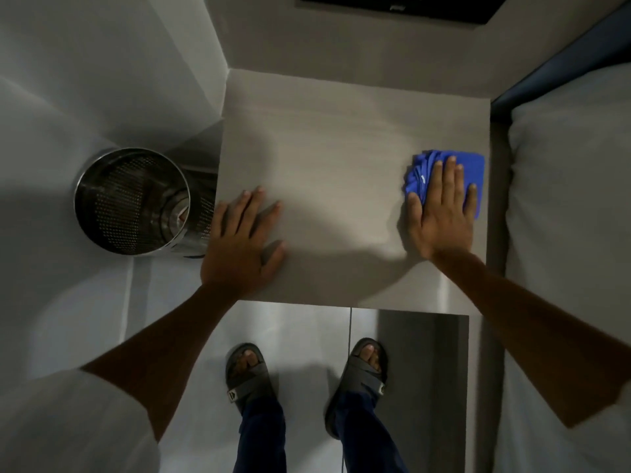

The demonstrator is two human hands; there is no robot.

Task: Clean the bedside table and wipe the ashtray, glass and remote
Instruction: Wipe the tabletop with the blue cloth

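Under right hand point(440, 216) fingers point(450, 175): blue cloth point(474, 165).

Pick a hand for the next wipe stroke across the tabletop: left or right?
Right. The right hand already lies flat on the blue cloth near the right edge of the bedside table. The left hand rests bare on the left edge, beside the metal bin, bracing.

Grey walls point(102, 63), pale tiled floor point(307, 329), white bed point(563, 199) right.
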